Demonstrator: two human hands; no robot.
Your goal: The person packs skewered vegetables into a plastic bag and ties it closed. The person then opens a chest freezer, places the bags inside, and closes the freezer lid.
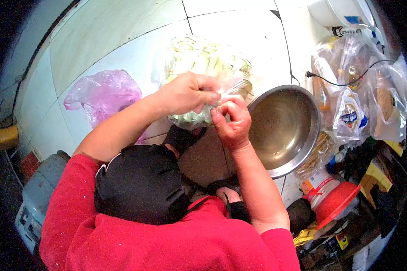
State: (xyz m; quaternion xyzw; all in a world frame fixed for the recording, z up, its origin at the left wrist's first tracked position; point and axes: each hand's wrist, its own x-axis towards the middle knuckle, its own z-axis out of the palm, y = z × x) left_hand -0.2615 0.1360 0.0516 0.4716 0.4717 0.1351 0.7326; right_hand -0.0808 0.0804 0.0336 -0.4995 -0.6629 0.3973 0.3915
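Observation:
A clear plastic bag (203, 61) full of pale green vegetable slices with darker rims, perhaps cucumber or squash, rests on the tiled floor in front of me. My left hand (190, 94) pinches the gathered neck of this bag from the left. Close against it, my right hand (233, 121) grips the same twisted plastic, with thumb and fingers pressed together. The fingertips of both hands nearly touch, and the plastic between them is partly hidden. To the right of the right hand stands a wide metal basin (282, 128) with a little liquid in it.
A crumpled pink plastic bag (106, 95) lies left of my left forearm. Along the right are clear bags with packages (348, 99), a black cable (348, 84) and a red bowl-like object (337, 203). A blue-grey appliance (45, 185) stands at lower left.

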